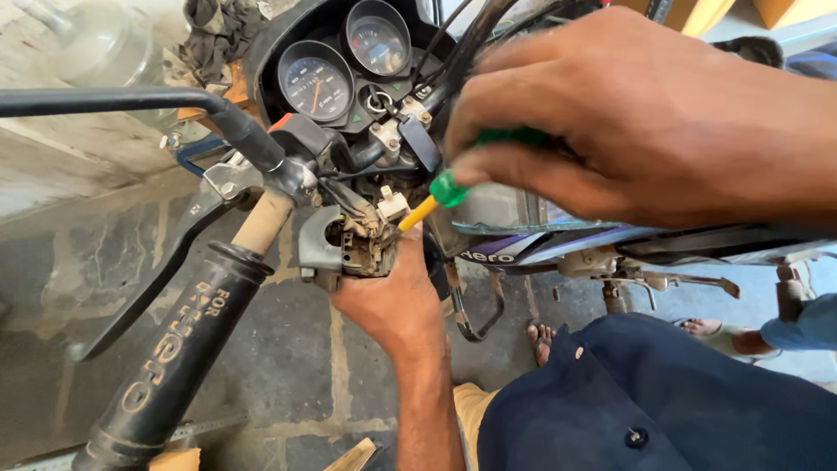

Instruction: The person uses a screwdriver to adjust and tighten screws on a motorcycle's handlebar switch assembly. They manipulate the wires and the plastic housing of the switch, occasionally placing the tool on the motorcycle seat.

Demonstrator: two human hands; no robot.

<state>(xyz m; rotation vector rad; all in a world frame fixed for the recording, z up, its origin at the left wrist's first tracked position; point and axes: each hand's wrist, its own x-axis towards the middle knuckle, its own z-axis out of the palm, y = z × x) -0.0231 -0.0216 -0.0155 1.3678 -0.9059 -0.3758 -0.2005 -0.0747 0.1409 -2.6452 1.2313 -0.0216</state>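
Observation:
My right hand [645, 122] grips a screwdriver [447, 188] with a green handle and yellow shank. Its tip points down-left into an opened switch housing [344, 244] on a motorcycle handlebar. My left hand [388, 301] comes up from below and cups that grey housing, fingers around its underside. Small white and brass parts and wires show inside it. The tip's exact contact point is hidden among the parts.
The black rubber grip [179, 349] slants to the lower left, with the black lever [148, 279] beside it. Two round gauges [316, 80] sit above the housing among cables. A foot [540, 336] rests on the stone floor below, and a light blue cloth [802, 327] is at the right edge.

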